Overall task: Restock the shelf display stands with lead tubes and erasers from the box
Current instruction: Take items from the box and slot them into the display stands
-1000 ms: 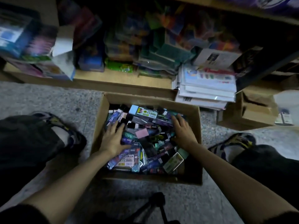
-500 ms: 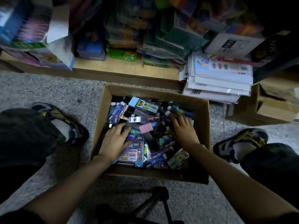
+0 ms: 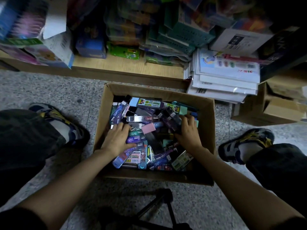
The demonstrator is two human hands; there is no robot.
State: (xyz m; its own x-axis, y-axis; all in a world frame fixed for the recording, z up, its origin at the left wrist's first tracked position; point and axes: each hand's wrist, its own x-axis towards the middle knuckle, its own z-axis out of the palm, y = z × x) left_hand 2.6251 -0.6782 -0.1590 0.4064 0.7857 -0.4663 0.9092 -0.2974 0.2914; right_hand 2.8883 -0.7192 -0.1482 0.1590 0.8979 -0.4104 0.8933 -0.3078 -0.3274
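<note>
A box [image 3: 206, 117] sits on the speckled grey floor [image 3: 49, 90] by a wooden shelf [image 3: 126, 65]. The left hand [image 3: 116, 140] lies flat inside; the right hand [image 3: 188, 131] curls round a dark tube [image 3: 172, 117].

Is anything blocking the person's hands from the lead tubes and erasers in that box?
Nothing visible does. The box is open at the top, and the left hand and right hand both touch the pile of packets inside.

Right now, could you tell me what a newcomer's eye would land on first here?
The open cardboard box on the floor, heaped with colourful lead tubes, a pink eraser at its middle. Both grips are in the pile: left grip flat, right grip curled on a dark purple tube. White packs are stacked behind it, rightward.
</note>
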